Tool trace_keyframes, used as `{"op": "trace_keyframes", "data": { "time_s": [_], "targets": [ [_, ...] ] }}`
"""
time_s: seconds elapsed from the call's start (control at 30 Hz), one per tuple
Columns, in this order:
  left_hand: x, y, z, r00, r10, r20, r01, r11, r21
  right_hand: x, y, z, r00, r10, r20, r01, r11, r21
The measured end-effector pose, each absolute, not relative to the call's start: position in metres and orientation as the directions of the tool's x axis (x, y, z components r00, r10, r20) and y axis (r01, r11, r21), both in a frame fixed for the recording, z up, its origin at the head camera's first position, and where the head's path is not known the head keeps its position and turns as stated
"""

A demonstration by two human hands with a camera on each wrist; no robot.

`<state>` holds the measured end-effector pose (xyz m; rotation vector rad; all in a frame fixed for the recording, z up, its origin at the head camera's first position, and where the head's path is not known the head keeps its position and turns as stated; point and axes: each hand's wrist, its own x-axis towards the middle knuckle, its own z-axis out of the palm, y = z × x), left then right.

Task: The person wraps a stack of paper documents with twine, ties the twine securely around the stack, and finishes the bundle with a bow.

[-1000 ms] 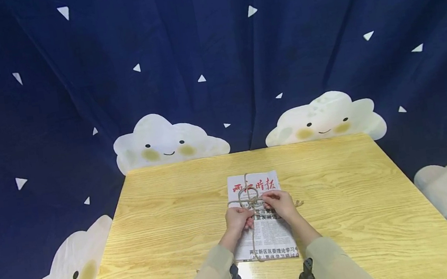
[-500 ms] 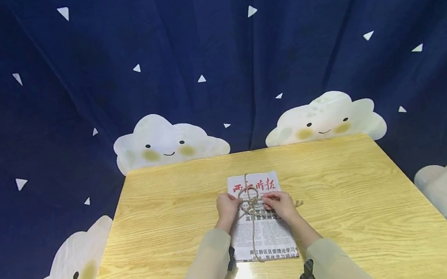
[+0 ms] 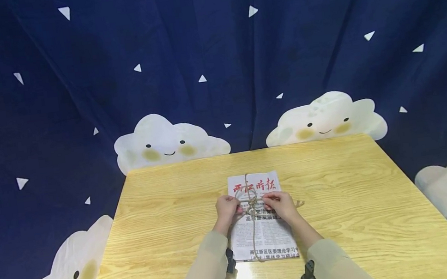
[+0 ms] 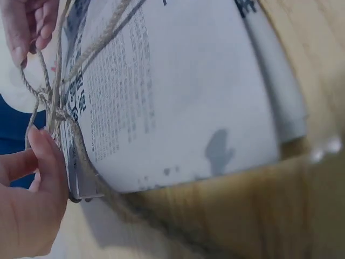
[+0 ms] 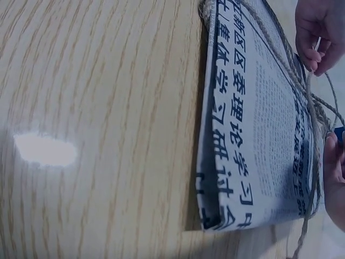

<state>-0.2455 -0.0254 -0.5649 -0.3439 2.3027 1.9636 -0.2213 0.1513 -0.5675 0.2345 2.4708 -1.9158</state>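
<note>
A folded newspaper bundle lies on the table, wound crosswise with brown twine. The twine meets in a knot on its upper half, with loops around it. At the bundle's left edge my left hand pinches twine left of the knot. On the other side my right hand pinches a loop between thumb and fingers. In the left wrist view the twine stretches from the knot to both hands, raised over the paper. A loose twine end trails off the bundle onto the table in that view.
The wooden table extends around the bundle on all sides. A frayed twine end sticks out right of the right hand. Behind the table hangs a dark blue curtain with white triangles and clouds.
My left hand has moved from below the knot up and left to the bundle's left edge, where it pinches twine. The round loop above the knot has changed shape. My right hand stays put.
</note>
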Motion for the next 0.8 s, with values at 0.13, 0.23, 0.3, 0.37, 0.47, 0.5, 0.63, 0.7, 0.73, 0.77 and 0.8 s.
{"op": "trace_keyframes", "data": {
  "time_s": [0.13,0.23,0.3,0.37,0.47,0.5,0.63,0.7,0.73,0.77,0.8],
  "targets": [
    [-0.241,-0.025,-0.565,-0.950,-0.056,-0.308,-0.307,-0.018,0.951,-0.222,0.152,-0.568,-0.988,0.110,-0.108,0.132,0.243,-0.961],
    [-0.237,-0.019,-0.566,-0.942,-0.042,-0.332,-0.328,-0.089,0.941,-0.223,0.153,-0.569,-0.988,0.109,-0.106,0.129,0.234,-0.964],
    [-0.233,-0.015,-0.566,-0.942,-0.040,-0.333,-0.328,-0.105,0.939,-0.224,0.153,-0.568,-0.989,0.108,-0.100,0.122,0.230,-0.965],
    [-0.229,-0.010,-0.568,-0.945,-0.043,-0.323,-0.318,-0.098,0.943,-0.223,0.153,-0.568,-0.990,0.107,-0.090,0.113,0.232,-0.966],
    [-0.224,-0.004,-0.572,-0.953,-0.048,-0.299,-0.295,-0.071,0.953,-0.223,0.154,-0.567,-0.992,0.103,-0.070,0.093,0.240,-0.966],
    [-0.223,-0.003,-0.573,-0.955,-0.046,-0.292,-0.289,-0.059,0.955,-0.222,0.154,-0.567,-0.992,0.103,-0.067,0.090,0.243,-0.966],
    [-0.222,-0.003,-0.578,-0.962,-0.012,-0.273,-0.273,0.012,0.962,-0.222,0.155,-0.567,-0.993,0.100,-0.057,0.081,0.255,-0.963],
    [-0.223,-0.005,-0.577,-0.969,0.015,-0.248,-0.246,0.079,0.966,-0.222,0.155,-0.568,-0.993,0.101,-0.059,0.083,0.262,-0.962],
    [-0.224,-0.007,-0.575,-0.971,0.023,-0.238,-0.234,0.124,0.964,-0.222,0.155,-0.569,-0.993,0.100,-0.060,0.084,0.261,-0.962],
    [-0.225,-0.010,-0.572,-0.975,0.025,-0.220,-0.212,0.178,0.961,-0.222,0.155,-0.569,-0.993,0.101,-0.060,0.084,0.259,-0.962],
    [-0.228,-0.012,-0.570,-0.980,0.024,-0.200,-0.190,0.226,0.956,-0.222,0.155,-0.569,-0.993,0.100,-0.059,0.084,0.259,-0.962]
  ]
}}
